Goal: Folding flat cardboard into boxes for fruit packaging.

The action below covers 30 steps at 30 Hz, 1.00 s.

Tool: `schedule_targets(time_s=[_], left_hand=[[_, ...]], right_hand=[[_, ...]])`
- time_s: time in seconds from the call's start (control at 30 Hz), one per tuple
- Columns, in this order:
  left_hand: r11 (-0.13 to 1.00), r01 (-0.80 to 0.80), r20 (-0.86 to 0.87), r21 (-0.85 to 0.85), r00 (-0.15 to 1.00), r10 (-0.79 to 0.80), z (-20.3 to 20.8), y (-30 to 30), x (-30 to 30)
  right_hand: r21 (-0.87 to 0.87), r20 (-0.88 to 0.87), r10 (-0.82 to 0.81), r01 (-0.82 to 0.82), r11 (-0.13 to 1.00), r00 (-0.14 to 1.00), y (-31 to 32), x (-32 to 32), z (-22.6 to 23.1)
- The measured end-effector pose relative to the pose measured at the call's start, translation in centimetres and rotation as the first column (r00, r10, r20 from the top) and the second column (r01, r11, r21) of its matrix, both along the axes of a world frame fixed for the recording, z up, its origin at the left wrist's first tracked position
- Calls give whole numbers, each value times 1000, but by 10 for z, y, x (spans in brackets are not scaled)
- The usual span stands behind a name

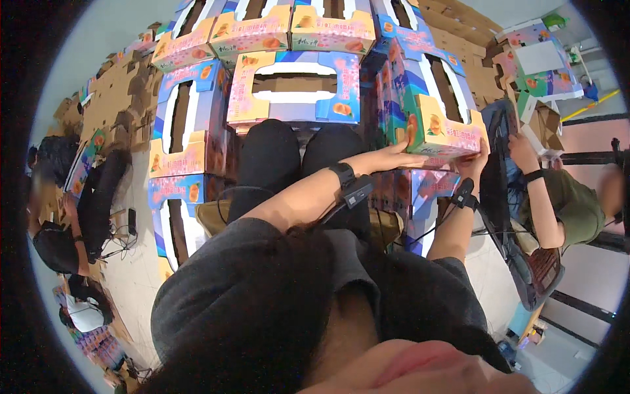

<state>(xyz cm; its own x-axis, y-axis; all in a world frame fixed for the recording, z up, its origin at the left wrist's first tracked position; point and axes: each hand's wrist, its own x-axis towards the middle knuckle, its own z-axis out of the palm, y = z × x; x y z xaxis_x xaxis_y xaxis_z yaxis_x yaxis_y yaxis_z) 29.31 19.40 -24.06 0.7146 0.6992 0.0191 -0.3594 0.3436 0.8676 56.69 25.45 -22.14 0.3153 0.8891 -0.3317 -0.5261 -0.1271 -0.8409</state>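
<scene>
A colourful cardboard carton (pixel 453 133) with a peach print and a long slot in its top is between my two hands, at the right side of the stacks. My left hand (pixel 392 158) holds its near left corner, with the fingers stretched along the lower edge. Wrapped around the near right corner is my right hand (pixel 479 159), its fingers partly hidden by the carton. Below it stands another carton (pixel 420 187) of the same kind. Straight ahead, past my knees, lies a carton (pixel 295 108) with its slot running crosswise.
More cartons stand at the left (pixel 177 161) and in a far row (pixel 252 43). Flattened brown cardboard (pixel 108 98) is piled far left. A person in a green shirt (pixel 564 203) sits close on the right, beside a black chair (pixel 505 197). Another person (pixel 59 246) works at the left.
</scene>
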Motion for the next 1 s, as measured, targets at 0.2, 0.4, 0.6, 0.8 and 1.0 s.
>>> schedule_targets(time_s=[0.2,0.4,0.6,0.8,1.0], left_hand=[[999,48,-264,2,963,-45,-11,5,-5],[968,214,-513,132,850,-118,25,-6,-11],[950,300,-677,92,718,-161,-21,-3,2],[934,339,-680,113,712,-176,-17,-7,0],[855,463,-895,232,445,2,-14,-7,1]], right_hand=[[-49,375,-75,101,994,924,-8,2,1],[-192,936,167,53,980,309,3,88,-62],[-259,965,262,252,933,21,-16,19,-22],[-329,936,350,299,896,-21,-16,20,-27],[-209,857,391,466,859,-335,-23,-7,-29]])
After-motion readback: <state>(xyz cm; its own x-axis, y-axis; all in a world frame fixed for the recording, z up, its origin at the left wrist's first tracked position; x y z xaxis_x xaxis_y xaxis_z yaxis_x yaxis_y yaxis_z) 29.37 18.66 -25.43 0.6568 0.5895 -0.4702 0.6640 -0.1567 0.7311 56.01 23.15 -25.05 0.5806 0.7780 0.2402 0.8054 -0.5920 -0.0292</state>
